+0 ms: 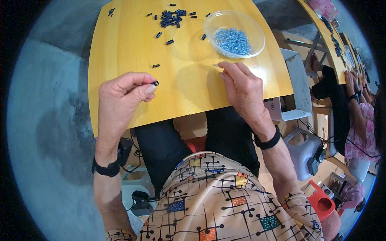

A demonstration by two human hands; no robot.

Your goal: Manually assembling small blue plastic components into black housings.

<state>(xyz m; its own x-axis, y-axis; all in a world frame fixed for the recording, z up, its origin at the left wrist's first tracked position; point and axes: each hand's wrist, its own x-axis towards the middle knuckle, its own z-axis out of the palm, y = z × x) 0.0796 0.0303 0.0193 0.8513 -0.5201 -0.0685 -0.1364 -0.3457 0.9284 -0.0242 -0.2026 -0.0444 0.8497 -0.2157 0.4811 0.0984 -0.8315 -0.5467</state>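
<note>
My left hand [122, 93] pinches a small black cylindrical piece [155, 83] between thumb and fingertips, above the table's near left part. My right hand [242, 82] is closed in a pinch on a tiny silver metal piece [216, 64], too small to name exactly. Beyond it stands a clear plastic bowl [257, 44] holding a heap of small silver metal pieces [232, 41]. A pile of black cylindrical pieces [172, 18] lies at the far middle, with several loose ones around it. One black piece [156, 66] rests alone just beyond my left hand.
The yellow wooden table [120, 52] carries a small dark cluster [111, 12] at its far left corner. An open box [297, 84] stands by its right edge. Farther right, other people's hands [350, 80] rest at another table. A grey stool [301, 150] and red plastic seat [322, 203] stand nearby.
</note>
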